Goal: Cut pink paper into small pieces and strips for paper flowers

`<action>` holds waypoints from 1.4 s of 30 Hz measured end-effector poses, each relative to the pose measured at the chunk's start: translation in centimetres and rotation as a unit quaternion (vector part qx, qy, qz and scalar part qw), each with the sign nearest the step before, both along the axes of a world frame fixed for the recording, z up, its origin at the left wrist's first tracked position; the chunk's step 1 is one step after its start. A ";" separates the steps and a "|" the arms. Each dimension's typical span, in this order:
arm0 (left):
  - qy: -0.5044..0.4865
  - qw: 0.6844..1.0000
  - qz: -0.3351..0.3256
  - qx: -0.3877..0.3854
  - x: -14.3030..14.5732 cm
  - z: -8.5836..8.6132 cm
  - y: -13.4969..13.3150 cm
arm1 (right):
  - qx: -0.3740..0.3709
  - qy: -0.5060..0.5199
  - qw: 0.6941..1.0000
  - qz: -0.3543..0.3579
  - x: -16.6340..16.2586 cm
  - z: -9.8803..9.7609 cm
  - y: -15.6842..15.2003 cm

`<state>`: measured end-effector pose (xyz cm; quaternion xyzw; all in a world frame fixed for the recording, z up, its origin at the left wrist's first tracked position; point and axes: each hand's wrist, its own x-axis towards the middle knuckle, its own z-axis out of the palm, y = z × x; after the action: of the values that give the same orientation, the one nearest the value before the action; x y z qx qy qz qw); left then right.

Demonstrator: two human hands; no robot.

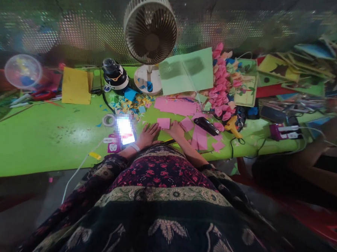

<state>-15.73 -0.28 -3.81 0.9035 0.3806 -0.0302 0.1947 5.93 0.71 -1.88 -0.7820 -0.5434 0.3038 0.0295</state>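
Note:
A small rectangular piece of pink paper point(163, 122) lies on the green table between my two hands. Flat on the table, fingers stretched out, my left hand point(148, 135) has its fingertips at the paper's left lower edge. My right hand point(176, 130) is closed at the paper's right edge, thumb along the lower side. To the right are more pink paper pieces point(199, 138) and a black stapler point(206, 126). A large pink sheet point(175, 106) lies behind. The lit phone point(125, 129) beside my left wrist is partly blurred out.
A fan point(151, 31) stands at the back, near a black bottle point(115, 75) and scattered paper scraps point(134, 107). Pink petal-like pieces point(220, 83) are heaped to the right, beyond a yellow glue gun point(234, 126). Another person's arm point(320, 149) is at far right.

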 end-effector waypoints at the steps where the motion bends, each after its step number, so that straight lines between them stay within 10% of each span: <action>1: -0.002 1.000 0.003 0.001 0.1 0.0 0.0 | -0.003 -0.009 1.000 0.003 -0.2 0.1 0.1; 16: -0.004 1.000 0.017 -0.010 0.3 1.3 0.3 | -0.044 0.041 0.998 0.024 2.3 0.4 1.2; 20: -0.018 0.992 0.123 -0.028 1.6 3.4 1.3 | -0.044 0.052 0.997 0.026 2.5 0.0 1.2; 23: -0.019 0.967 0.231 -0.109 3.4 4.4 2.8 | -0.041 0.061 0.997 0.027 2.7 -0.4 1.2; 29: 0.015 0.933 0.243 -0.265 6.2 3.9 5.1 | -0.043 0.081 0.995 0.026 2.8 -0.5 1.0; 42: 0.034 0.917 0.289 -0.273 1.0 3.6 5.2 | -0.039 0.082 0.996 0.026 2.4 0.6 1.1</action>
<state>-14.74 4.96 -0.26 0.6647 0.6084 -0.1064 0.4204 8.36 1.82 -1.32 -0.7406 -0.5471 0.3886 0.0356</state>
